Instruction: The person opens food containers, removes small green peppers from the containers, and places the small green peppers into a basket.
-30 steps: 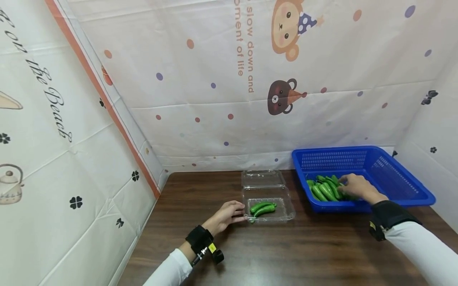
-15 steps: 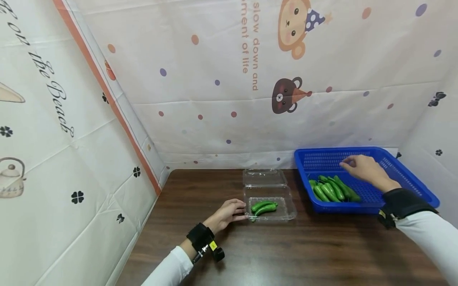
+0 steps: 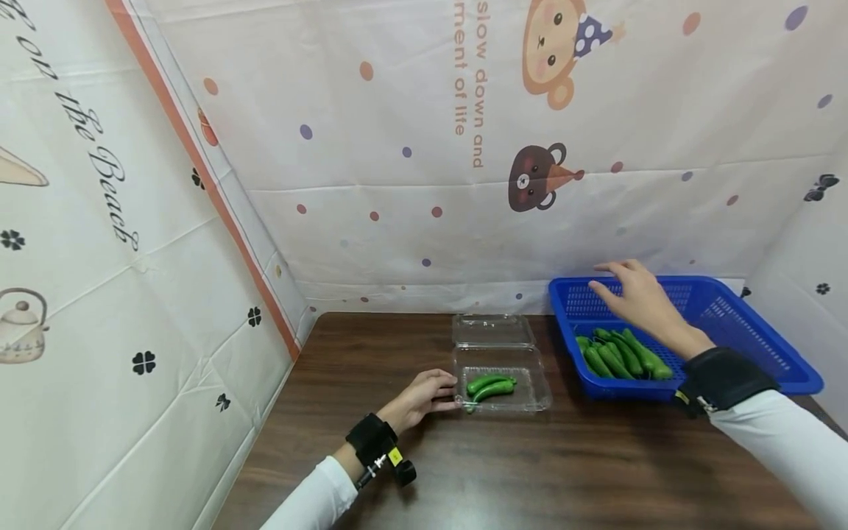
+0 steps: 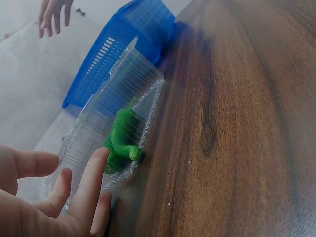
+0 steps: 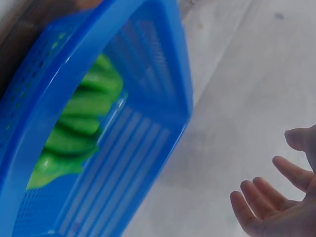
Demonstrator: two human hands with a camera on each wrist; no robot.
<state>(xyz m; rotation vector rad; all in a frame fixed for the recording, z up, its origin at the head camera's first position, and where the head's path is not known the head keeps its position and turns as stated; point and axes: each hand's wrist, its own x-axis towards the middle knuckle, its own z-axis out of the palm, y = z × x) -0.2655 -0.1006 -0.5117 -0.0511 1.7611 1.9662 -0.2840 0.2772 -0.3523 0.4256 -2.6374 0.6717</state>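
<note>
My left hand (image 3: 424,397) is at the left edge of a clear plastic clamshell box (image 3: 535,379), its fingers touching or nearly touching the rim. Inside that box lie a few green chili peppers (image 3: 495,389), one with its end by the near left corner. In the left wrist view, the fingers (image 4: 91,185) are loosely spread beside the box. My right hand (image 3: 639,298) hovers above a blue plastic basket (image 3: 629,390), fingers apart and holding nothing. Several green peppers (image 3: 623,357) are heaped in the basket's left part.
The box's lid (image 3: 492,330) lies folded back toward the wall. All of this stands on a dark wooden table (image 3: 477,471). A printed white cloth (image 3: 371,250) hangs behind it and along the sides, close behind the basket.
My right hand has left the peppers in the basket, risen, and then moved left with its fingers spreading apart. My left hand stays at the box.
</note>
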